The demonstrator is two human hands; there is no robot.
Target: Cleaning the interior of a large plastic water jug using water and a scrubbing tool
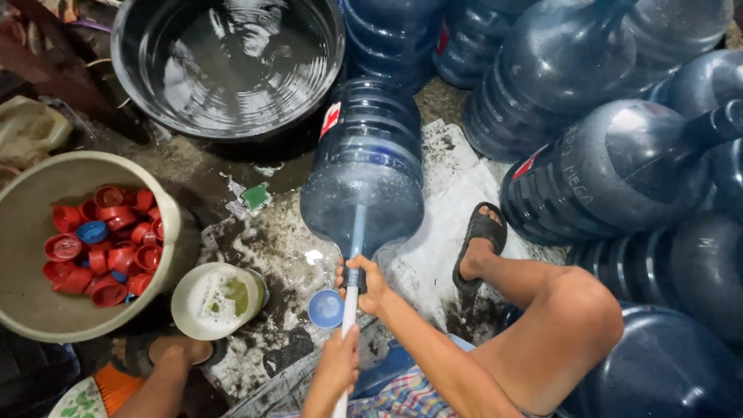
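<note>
A large blue water jug [364, 174] lies on its side on the wet floor, its neck towards me. A white rod [349, 313] runs into its mouth. My right hand [368, 284] is closed around the jug's neck where the rod enters. Lower down, my left hand [336, 369] grips the rod. A blue cap [326, 308] lies open side up just left of the rod.
A small white bucket [203, 319] of soapy water stands at the left, next to a beige basin [46, 321] holding several red and blue caps. A black tub [228, 66] of water sits at the back. Several blue jugs [611, 170] crowd the right. A green sponge [255, 197] lies on the floor.
</note>
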